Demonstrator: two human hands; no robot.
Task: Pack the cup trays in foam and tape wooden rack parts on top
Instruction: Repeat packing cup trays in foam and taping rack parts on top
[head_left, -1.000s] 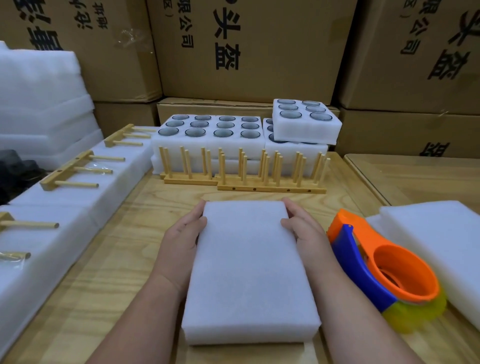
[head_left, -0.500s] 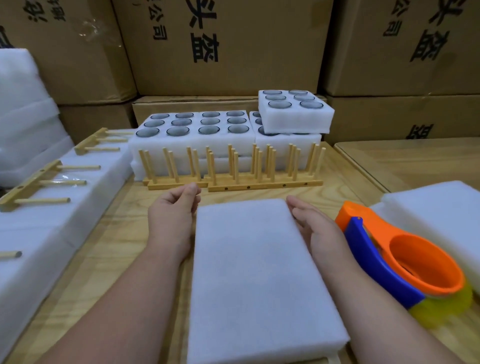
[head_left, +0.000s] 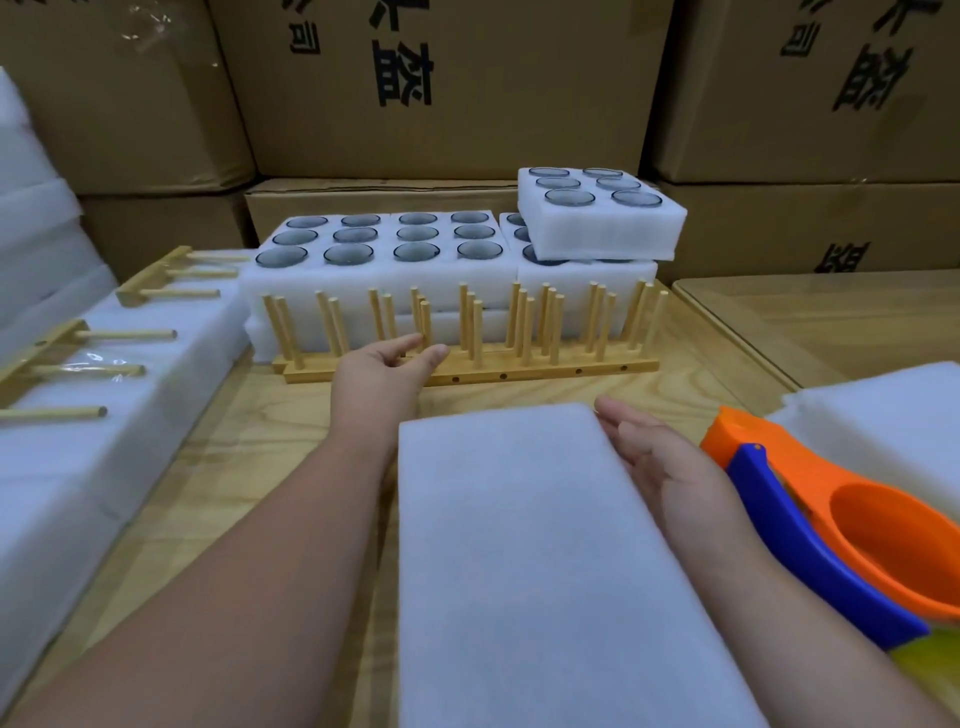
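at the bench's near edge lies a foam slab (head_left: 561, 561). right hand (head_left: 660, 462) rests flat against its right side, fingers straight. left hand (head_left: 384, 379), fingers loose and holding nothing, reaches the rack (head_left: 467, 338) at the far edge, before the cup trays (head_left: 384, 260).

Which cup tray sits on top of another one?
The six-cup tray at back right. It rests askew on the tray beneath; the other trays carry nothing on top.
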